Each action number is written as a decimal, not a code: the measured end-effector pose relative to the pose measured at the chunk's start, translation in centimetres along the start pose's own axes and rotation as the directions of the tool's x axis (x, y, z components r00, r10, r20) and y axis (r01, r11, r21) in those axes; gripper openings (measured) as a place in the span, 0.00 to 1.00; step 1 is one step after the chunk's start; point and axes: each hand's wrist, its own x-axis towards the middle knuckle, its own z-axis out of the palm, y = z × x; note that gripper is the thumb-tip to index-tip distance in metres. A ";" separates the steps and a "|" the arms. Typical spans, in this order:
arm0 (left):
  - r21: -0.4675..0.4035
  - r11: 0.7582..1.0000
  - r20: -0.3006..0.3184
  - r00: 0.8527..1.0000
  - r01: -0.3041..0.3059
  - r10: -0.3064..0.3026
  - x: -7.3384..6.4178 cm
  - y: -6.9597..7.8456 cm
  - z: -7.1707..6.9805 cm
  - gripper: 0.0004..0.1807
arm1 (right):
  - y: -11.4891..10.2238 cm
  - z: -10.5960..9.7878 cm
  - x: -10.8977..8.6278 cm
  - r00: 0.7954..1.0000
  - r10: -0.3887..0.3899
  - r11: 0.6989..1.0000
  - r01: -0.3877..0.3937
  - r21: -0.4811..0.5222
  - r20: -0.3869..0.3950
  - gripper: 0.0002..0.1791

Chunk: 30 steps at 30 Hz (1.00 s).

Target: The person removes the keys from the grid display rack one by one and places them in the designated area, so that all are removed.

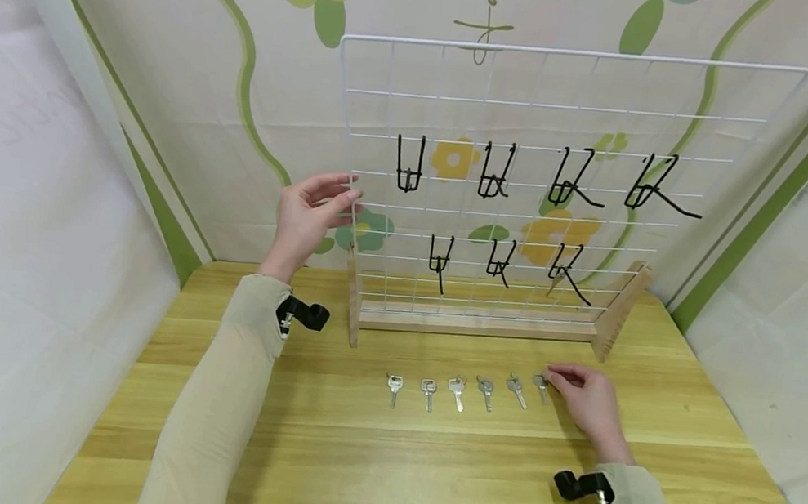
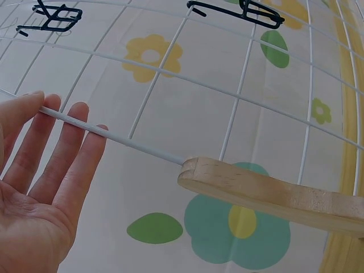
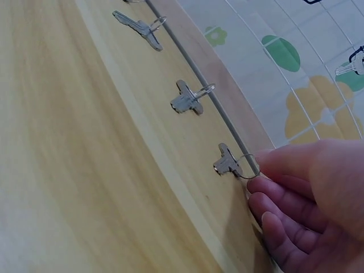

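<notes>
On the left, my left hand (image 1: 306,221) pinches the side wire of a white wire grid rack (image 1: 576,54) between thumb and fingers. In the left wrist view the fingertips lie along that side wire (image 2: 153,152), above a wooden foot (image 2: 244,182). My right hand (image 1: 588,399) is low over the table, with thumb and forefinger pinching the split ring (image 3: 248,166) of the rightmost key (image 3: 226,163). That silver key (image 1: 541,388) ends a row of several keys with rings, the leftmost key (image 1: 394,389) lying nearest my left arm.
Black wire hooks (image 1: 409,166) hang on the grid in two rows, their prongs pointing forward. A key (image 1: 556,282) hangs at the lower right hook. The rack's wooden base (image 1: 477,325) stands at the back of the wooden table (image 1: 380,479), before a flowered cloth.
</notes>
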 end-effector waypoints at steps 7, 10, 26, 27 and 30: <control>0.003 1.000 0.001 1.000 0.004 -0.004 0.0 0.0 0.0 0.14 | -0.4 -1.0 -0.2 0.997 0.071 0.992 -0.074 0.103 0.038 0.24; 0.001 1.000 -0.002 1.000 0.002 -0.002 0.0 0.0 0.0 0.14 | -1.1 -1.8 -0.1 0.998 0.065 0.987 -0.067 0.147 0.016 0.27; -0.004 1.000 -0.003 1.000 0.013 -0.013 0.0 0.1 0.0 0.13 | -8.1 -5.6 2.9 0.969 0.072 0.936 0.016 0.352 -0.236 0.25; -0.003 1.000 -0.004 1.000 0.014 -0.014 0.0 0.0 0.0 0.13 | -8.4 -5.6 3.3 0.968 0.072 0.935 0.017 0.353 -0.239 0.25; -0.002 1.000 -0.003 1.000 0.013 -0.013 0.0 0.0 0.1 0.13 | -8.9 -5.6 4.6 0.968 0.059 0.932 0.034 0.361 -0.245 0.23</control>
